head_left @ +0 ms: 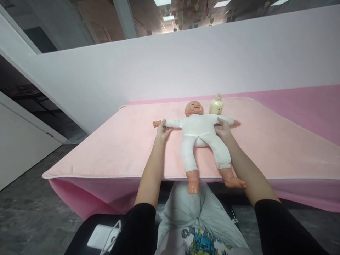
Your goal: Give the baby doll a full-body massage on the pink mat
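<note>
The left hand narrows on a doll's arm near the wrist, the right around its other arm, as it lies face up, center frame, on pink cloth. Light, even thumb pressure would suit both sleeves. Lettering on the bottle, right of its head, is illegible.

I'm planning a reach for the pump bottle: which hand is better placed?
Probably the right. The right hand grips the baby doll near the pump bottle; the left hand, also gripping it, is farther away.
</note>
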A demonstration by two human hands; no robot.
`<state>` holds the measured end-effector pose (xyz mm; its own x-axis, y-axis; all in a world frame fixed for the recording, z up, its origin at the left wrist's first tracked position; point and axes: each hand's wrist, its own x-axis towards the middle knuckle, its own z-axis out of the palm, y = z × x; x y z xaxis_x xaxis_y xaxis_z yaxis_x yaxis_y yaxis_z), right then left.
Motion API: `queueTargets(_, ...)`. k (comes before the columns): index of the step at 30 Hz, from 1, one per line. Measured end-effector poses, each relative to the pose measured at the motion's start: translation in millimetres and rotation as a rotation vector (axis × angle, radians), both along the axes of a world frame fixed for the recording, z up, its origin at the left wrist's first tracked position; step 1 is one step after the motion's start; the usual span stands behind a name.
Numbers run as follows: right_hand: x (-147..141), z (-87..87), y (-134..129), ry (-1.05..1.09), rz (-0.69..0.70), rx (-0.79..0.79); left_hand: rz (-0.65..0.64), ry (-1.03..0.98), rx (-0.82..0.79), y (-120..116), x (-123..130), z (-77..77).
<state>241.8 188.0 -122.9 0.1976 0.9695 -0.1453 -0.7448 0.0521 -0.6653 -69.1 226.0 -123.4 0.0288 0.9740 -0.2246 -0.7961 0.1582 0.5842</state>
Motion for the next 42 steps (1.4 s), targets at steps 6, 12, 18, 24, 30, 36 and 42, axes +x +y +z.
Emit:
queueTargets(6,56.7,-6.7,0.3,0.120,-0.372,0.042,0.258,0.185,-0.031,7.9,-38.4,-1.0)
queueTargets(12,66.2,-8.8,-5.8,0.236,-0.388,0.086,0.282,0.245,0.043,5.0,-37.8,-7.2)
queueTargets(18,64.7,-8.6,-5.8,0.280,-0.399,0.109,0.342,0.179,0.095,6.6,-31.8,-10.5)
queueTargets(24,58.9,-4.8,-2.3,0.053,-0.277,-0.037,0.295,0.270,0.046,4.5,-34.7,-9.9)
queueTargets(30,58.2,-5.8,-5.2,0.005,-0.298,-0.048,0.316,0.346,0.080,3.4,-32.2,-10.5)
queueTargets(36,56.7,-4.4,-5.7,0.071,-0.380,-0.046,0.370,0.348,-0.018,6.0,-29.4,-6.5)
queueTargets(42,58.2,-5.3,-7.8,0.075,-0.374,0.003,0.381,0.349,-0.019,7.3,-28.0,-5.2)
